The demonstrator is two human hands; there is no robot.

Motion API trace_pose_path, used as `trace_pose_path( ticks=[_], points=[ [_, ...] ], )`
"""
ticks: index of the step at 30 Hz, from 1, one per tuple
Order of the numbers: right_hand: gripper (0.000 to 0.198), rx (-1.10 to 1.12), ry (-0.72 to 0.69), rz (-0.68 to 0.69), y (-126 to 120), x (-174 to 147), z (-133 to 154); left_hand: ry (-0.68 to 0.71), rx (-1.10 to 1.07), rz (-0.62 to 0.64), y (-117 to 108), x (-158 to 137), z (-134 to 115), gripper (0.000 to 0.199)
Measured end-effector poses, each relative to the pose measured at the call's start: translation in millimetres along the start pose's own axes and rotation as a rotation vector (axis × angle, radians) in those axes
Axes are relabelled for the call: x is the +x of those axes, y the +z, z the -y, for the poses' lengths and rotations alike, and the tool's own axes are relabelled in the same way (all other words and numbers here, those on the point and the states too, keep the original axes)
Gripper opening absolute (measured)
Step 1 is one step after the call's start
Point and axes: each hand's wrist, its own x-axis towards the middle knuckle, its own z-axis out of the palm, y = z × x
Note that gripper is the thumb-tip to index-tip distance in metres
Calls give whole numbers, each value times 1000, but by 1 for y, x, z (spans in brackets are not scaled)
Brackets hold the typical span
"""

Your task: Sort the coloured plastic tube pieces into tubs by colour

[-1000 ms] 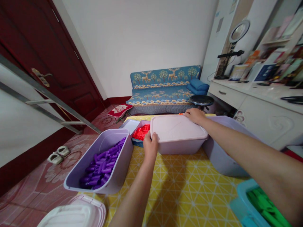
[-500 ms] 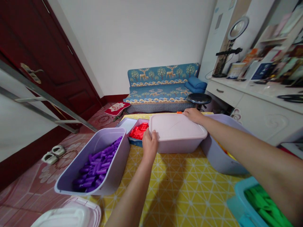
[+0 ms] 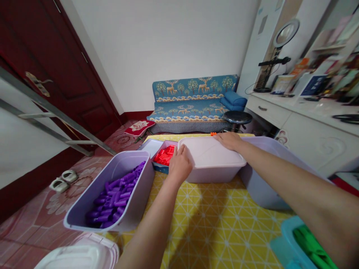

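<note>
A pale pink box with its lid (image 3: 211, 151) on stands at the far middle of the table. My left hand (image 3: 180, 163) rests at the near left edge of this lid, fingers stretched out and pointing away from me. Across the far right part of the lid, my right hand (image 3: 228, 141) lies with its fingers flat. Just left of the box, a small tin (image 3: 160, 168) holds red plastic pieces (image 3: 165, 154), partly hidden by my left hand. A lilac tub (image 3: 262, 179) on the right is partly covered by my right forearm.
A lilac tub (image 3: 143, 201) of purple tubes (image 3: 117, 198) stands left on the yellow tablecloth (image 3: 207, 224). Pinkish white lids (image 3: 84, 254) lie at the near left. A turquoise bin (image 3: 288, 239) with green pieces (image 3: 311, 243) is near right. Beyond are a stool (image 3: 238, 117) and sofa (image 3: 193, 102).
My left hand has shifted from gripping the box's left side to lying over the lid's edge. My right hand has slid slightly nearer on the lid.
</note>
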Motion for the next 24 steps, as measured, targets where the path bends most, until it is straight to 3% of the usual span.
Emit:
trace_pose_path(
  ticks=[3, 8, 17, 24],
  points=[
    [57, -16, -2, -4, 1, 1, 0, 4, 98, 65, -5, 17, -8, 55],
    [58, -43, 23, -28, 4, 3, 0, 25, 113, 100, -3, 39, -11, 70],
    [69, -54, 92, -92, 6, 1, 6, 43, 148, 74, 2, 38, -10, 68],
    [61, 33, -184, -56, -5, -26, 3, 37, 151, 85, -1, 38, -12, 67]
  ],
)
